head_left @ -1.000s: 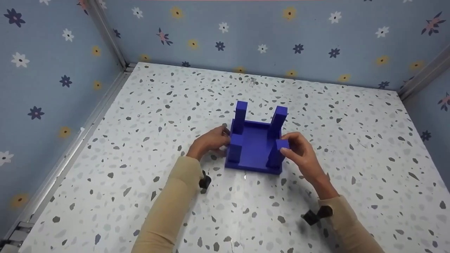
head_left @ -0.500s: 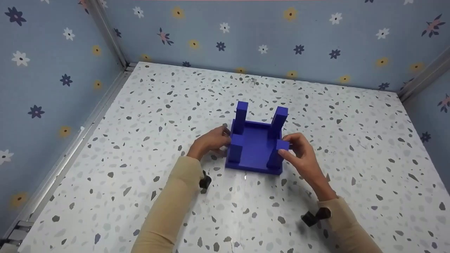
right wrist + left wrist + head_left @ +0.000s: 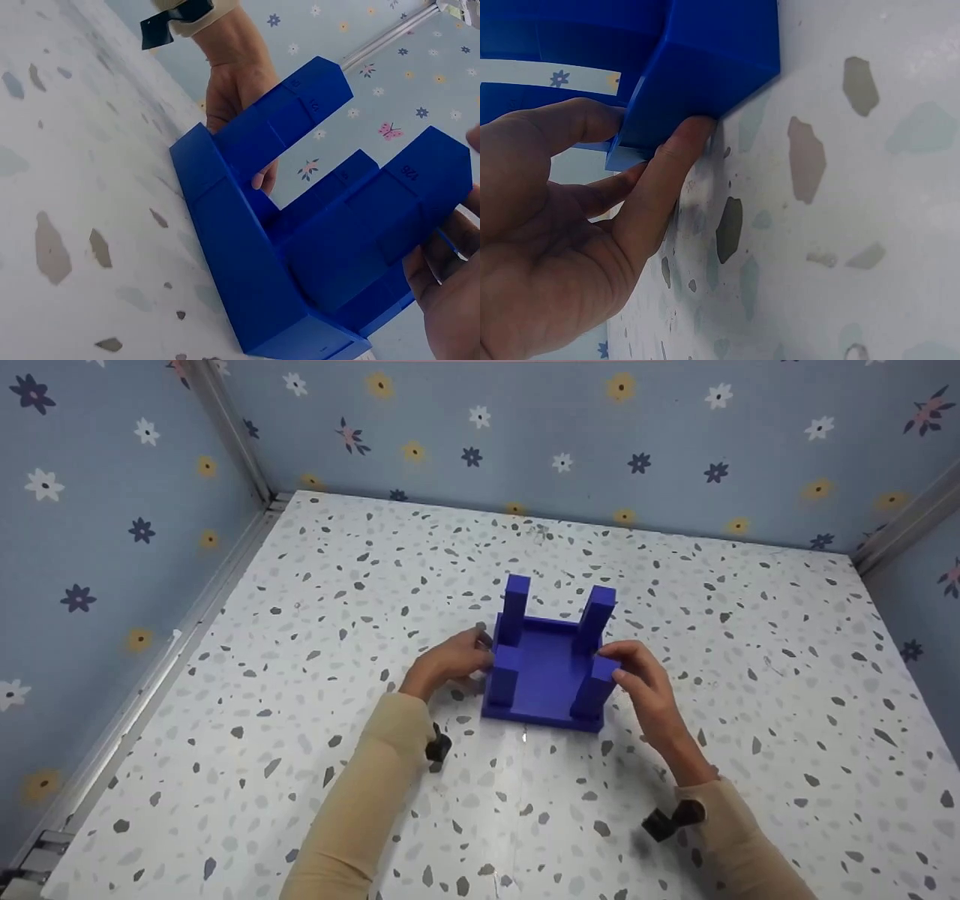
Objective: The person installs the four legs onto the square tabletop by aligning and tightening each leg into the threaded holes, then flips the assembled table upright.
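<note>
A blue toy table (image 3: 547, 675) lies upside down on the speckled surface, a square leg standing at each corner. My left hand (image 3: 455, 655) holds the left side of its base. In the left wrist view, fingertips of the left hand (image 3: 570, 202) touch the blue edge low down, partly hidden by it. My right hand (image 3: 646, 690) pinches the near right leg (image 3: 595, 690) near its top, thumb at the right edge and a finger behind. That leg leans slightly right. In the right wrist view, the leg (image 3: 382, 217) carries a small printed number, and the right hand (image 3: 454, 277) is partly cut off.
The white speckled tabletop (image 3: 360, 585) spreads around the blue piece. Floral blue panels (image 3: 540, 435) stand at the back and sides, with metal rails (image 3: 232, 435) at the corners. Small black devices (image 3: 675, 819) are worn at both wrists.
My right thumb has moved from the near face of the near right leg to its right edge. The leg's top has turned slightly. My left hand and the base stay in place.
</note>
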Motion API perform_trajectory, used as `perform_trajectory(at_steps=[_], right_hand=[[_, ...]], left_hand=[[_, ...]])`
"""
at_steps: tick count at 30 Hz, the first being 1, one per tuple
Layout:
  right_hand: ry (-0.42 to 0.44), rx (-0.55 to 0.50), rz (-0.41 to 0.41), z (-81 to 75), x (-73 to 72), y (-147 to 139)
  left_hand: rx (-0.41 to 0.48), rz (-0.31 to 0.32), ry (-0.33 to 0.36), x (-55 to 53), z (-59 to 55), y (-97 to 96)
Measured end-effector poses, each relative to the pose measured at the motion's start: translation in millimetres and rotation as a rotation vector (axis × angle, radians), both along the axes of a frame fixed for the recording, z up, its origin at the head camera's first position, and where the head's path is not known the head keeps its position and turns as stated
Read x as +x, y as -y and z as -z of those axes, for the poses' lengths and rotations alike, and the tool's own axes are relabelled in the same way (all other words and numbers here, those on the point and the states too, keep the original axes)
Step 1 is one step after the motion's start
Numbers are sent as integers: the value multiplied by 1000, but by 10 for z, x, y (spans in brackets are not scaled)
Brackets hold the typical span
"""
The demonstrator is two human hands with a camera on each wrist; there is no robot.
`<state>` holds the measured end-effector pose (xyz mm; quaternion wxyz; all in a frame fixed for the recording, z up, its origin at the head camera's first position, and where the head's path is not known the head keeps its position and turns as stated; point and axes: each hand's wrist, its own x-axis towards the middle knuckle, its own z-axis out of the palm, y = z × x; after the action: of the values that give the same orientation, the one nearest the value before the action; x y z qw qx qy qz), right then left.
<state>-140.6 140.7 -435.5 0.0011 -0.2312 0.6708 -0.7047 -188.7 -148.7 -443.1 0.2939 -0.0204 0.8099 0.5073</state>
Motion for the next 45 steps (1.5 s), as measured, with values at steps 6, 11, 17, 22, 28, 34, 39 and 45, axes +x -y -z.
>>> perform_trajectory(at_steps=[6, 11, 17, 22, 28, 34, 39, 45], right_hand=[[47, -117, -126, -6, -58, 4], [83, -136, -228, -29, -90, 9], [118, -128, -282, -41, -107, -2], [105, -105, -256, -34, -96, -2], [89, -80, -199, -26, -78, -5], [107, -39, -152, -44, -43, -6], [118, 6, -107, -56, -17, -1], [114, 19, -71, -55, 3, 0]], left_hand=[[-8, -1, 7, -4, -3, 3], [14, 0, 14, -5, -17, 9], [21, 6, 5, -1, -26, 11], [15, 7, -4, -8, -11, 3], [11, -1, 3, -21, 13, -4], [1, 0, 14, -25, 18, 1], [-5, 4, 5, -19, 20, 1], [5, 8, -12, -10, 23, 1]])
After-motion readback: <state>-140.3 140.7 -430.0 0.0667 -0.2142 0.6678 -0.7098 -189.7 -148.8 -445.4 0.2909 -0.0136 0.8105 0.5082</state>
